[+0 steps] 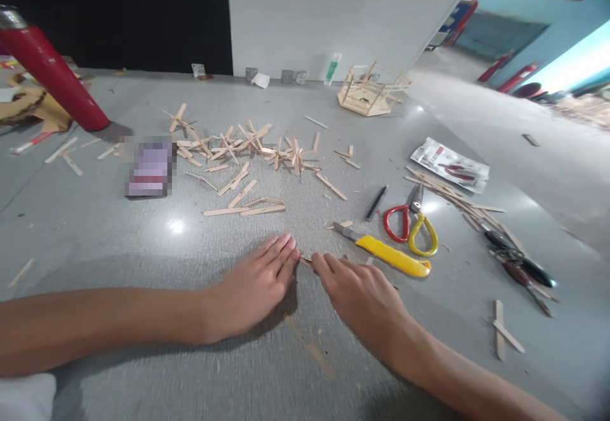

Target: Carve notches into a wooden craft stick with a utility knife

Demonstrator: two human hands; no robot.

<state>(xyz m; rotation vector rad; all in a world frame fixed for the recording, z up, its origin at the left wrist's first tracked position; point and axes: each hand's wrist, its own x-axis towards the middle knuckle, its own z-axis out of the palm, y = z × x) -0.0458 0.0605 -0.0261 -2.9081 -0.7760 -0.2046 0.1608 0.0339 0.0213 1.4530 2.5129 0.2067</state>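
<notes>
A small wooden stick piece (305, 260) lies between my hands, low on the grey tabletop (143, 364). My left hand (255, 284) rests on the table with its fingers pressed together, their tips at the left end of the piece. The fingers of my right hand (355, 284) are closed at its right end. Both hands cover most of the piece. Right of my right hand is a yellow cutter (393, 256) with its blade out, with red and yellow handled scissors (410, 221) beyond it.
Loose wooden sticks (229, 145) are heaped behind my hands. A stick frame (369, 100) and glue tube (332, 69) stand at the back. Pliers (519, 262) lie right, near a white packet (450, 165). A red cylinder (61, 75) leans left, beside a blurred purple item (151, 168).
</notes>
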